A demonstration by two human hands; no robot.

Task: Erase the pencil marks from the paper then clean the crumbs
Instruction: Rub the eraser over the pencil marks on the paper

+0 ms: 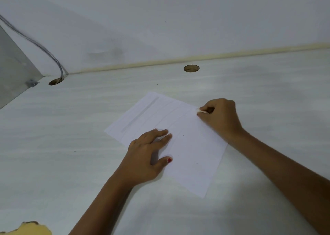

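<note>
From the head camera, a white sheet of paper lies flat and askew near the middle of the pale counter, one corner pointing toward the person. The left hand rests on the sheet's near left part with its fingers straight and spread, palm down, pressing the paper against the counter; it holds nothing, and the thumb with a red nail lies apart from the fingers. The right hand sits at the far right edge of the sheet, its fingers curled in, pinching a small white eraser between thumb and fingertips. The eraser's tip touches the paper at that edge. A broad grey pencil stroke runs along the far left part of the sheet, and fainter lines cross the middle. A few tiny dark specks lie on the paper between the hands.

Behind the sheet, two round holes are cut in the counter near the wall, and a grey cable drops into the left one.
</note>
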